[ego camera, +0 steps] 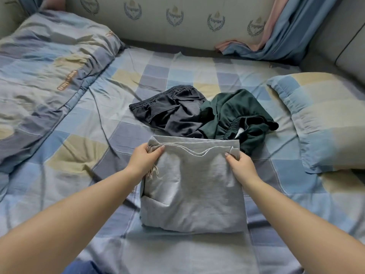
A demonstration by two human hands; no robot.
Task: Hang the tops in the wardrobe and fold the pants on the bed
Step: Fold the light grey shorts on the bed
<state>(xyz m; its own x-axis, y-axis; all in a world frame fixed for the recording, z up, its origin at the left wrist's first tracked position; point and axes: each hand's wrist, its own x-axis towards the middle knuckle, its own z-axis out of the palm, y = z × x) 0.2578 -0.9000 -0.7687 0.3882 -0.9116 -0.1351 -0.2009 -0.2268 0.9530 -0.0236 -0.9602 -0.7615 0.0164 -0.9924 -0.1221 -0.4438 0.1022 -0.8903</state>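
On the bed (pixel 197 258), both hands' grip on folded grey pants (pixel 191 194)

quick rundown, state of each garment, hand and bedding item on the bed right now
grey cotton pants: folded into a rectangle, held at both far corners
left hand: grip on the left corner
right hand: grip on the right corner
dark navy shorts: crumpled, unfolded
dark green shorts: crumpled, unfolded
checked pillow: lying flat

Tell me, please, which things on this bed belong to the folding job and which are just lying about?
Job: grey pants, gripped at their far corners by the left hand and right hand; dark navy pants and green pants, both unfolded.

Lying about: quilt, pillow, curtain.
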